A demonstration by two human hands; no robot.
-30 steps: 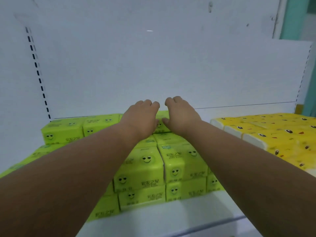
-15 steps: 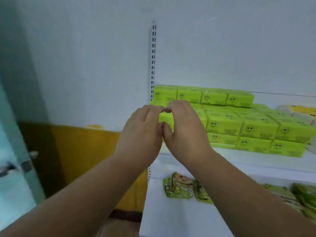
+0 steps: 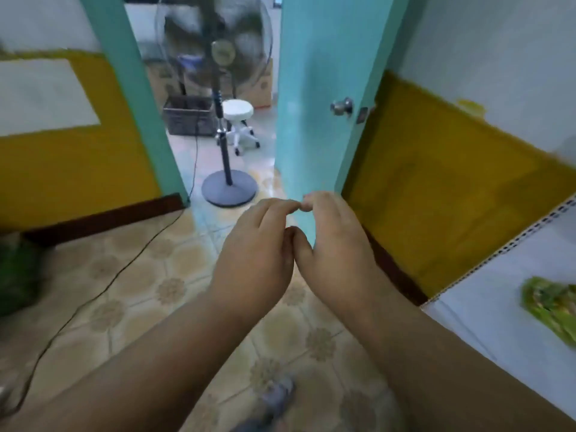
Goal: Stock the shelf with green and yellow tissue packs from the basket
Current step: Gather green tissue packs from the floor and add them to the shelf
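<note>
Hovering left hand touching right hand over tiled floor.

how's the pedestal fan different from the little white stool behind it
The pedestal fan is dark and stands tall on a thin pole with a flat round base; the stool is white, low, with splayed legs. The fan is nearer the doorway, the stool farther back. Both stand upright on the tiled floor.

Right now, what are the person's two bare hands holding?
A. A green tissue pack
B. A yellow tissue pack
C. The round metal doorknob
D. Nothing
D: the left hand and right hand hang over the patterned tiled floor, fingertips touching each other, nothing between them.
</note>
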